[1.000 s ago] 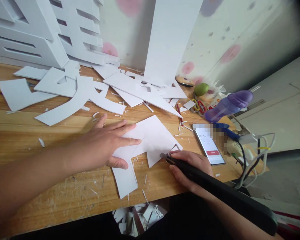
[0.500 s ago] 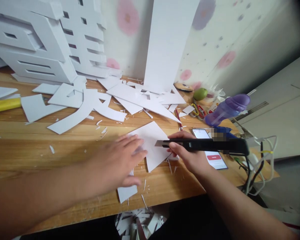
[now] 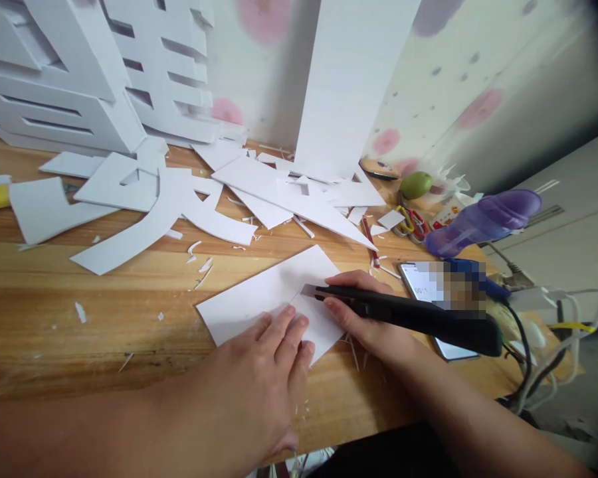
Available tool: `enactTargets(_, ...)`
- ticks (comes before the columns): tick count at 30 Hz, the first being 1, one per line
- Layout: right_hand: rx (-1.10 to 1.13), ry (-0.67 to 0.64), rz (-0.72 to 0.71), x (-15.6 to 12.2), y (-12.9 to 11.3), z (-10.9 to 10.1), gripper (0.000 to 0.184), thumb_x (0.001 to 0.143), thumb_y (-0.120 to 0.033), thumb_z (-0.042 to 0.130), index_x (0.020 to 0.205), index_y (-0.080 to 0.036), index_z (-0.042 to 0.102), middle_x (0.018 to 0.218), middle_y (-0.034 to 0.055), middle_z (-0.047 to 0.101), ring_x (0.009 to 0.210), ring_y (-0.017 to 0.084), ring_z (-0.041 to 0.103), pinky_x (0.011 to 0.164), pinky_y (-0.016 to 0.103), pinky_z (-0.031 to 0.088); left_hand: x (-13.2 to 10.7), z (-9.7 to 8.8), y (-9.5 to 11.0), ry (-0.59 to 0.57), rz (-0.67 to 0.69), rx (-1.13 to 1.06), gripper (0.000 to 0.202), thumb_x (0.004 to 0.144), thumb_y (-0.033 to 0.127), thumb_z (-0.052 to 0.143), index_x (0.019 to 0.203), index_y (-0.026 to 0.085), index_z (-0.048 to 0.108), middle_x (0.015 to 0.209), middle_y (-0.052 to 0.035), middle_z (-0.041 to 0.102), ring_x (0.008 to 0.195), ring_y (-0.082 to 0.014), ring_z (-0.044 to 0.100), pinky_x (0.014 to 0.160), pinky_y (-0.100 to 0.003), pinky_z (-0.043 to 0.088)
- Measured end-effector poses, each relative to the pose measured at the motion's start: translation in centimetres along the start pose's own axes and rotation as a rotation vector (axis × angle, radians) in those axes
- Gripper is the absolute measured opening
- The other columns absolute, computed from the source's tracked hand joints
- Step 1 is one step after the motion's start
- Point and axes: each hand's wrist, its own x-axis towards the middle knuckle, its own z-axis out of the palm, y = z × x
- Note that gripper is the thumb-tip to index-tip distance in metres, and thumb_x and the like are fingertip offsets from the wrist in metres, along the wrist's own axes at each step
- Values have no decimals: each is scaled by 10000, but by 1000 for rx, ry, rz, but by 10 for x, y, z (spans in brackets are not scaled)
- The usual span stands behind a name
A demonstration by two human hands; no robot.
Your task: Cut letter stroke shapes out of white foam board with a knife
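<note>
Left hand point(image 3: 259, 392) lies flat, fingers together, pressing the white foam sheet point(image 3: 259, 302) onto the wooden table point(image 3: 104, 312) and hiding its near edge. Right hand point(image 3: 373, 318) grips a black utility knife point(image 3: 408, 315), blade tip on the sheet; the phone point(image 3: 428, 292) behind is partly covered.

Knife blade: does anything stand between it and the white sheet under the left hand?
Nothing visible does. The black knife in the right hand has its tip on the white sheet; the left hand presses the sheet beside the blade.
</note>
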Motion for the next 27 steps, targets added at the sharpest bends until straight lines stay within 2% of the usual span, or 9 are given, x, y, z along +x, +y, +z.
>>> enactTargets(3, -31, -10, -11, 1, -2, -1, 186, 810, -313, 702, 972, -232, 659, 862, 23, 752, 760, 175, 711, 656, 263, 571, -1, 5, 2, 56, 11, 14, 738, 712, 664, 667, 1136, 61, 705, 1253, -295, 604, 1158, -414, 597, 908, -481, 495)
enactTargets(7, -27, -20, -28, 0, -3, -1, 185, 807, -289, 706, 975, -232, 654, 819, 11, 750, 684, 151, 700, 608, 234, 567, -2, 6, 4, 119, 5, 30, 709, 705, 653, 675, 1098, 65, 727, 1225, -286, 622, 1128, -401, 621, 889, -463, 510)
enactTargets(22, -102, -19, -91, 2, -15, -1, 150, 806, -246, 691, 952, -229, 665, 840, 19, 760, 702, 156, 715, 641, 233, 577, 1, 5, 4, 96, 9, 55, 747, 668, 685, 689, 1079, 63, 735, 1211, -293, 618, 1112, -411, 631, 877, -459, 533)
enactTargets(25, -100, -24, -123, 3, -15, 0, 153, 807, -243, 693, 956, -223, 667, 844, 22, 760, 716, 154, 716, 657, 229, 572, 1, 6, 5, 129, 10, 73, 708, 686, 649, 702, 1090, 68, 728, 1206, -285, 626, 1106, -405, 636, 875, -456, 533)
enactTargets(27, -107, -24, -130, 3, -16, 0, 147, 810, -242, 694, 953, -221, 667, 836, 20, 757, 706, 149, 710, 649, 223, 565, 1, 8, 5, 159, 9, 85, 601, 728, 555, 715, 1086, 72, 727, 1186, -276, 641, 1093, -394, 646, 867, -446, 534)
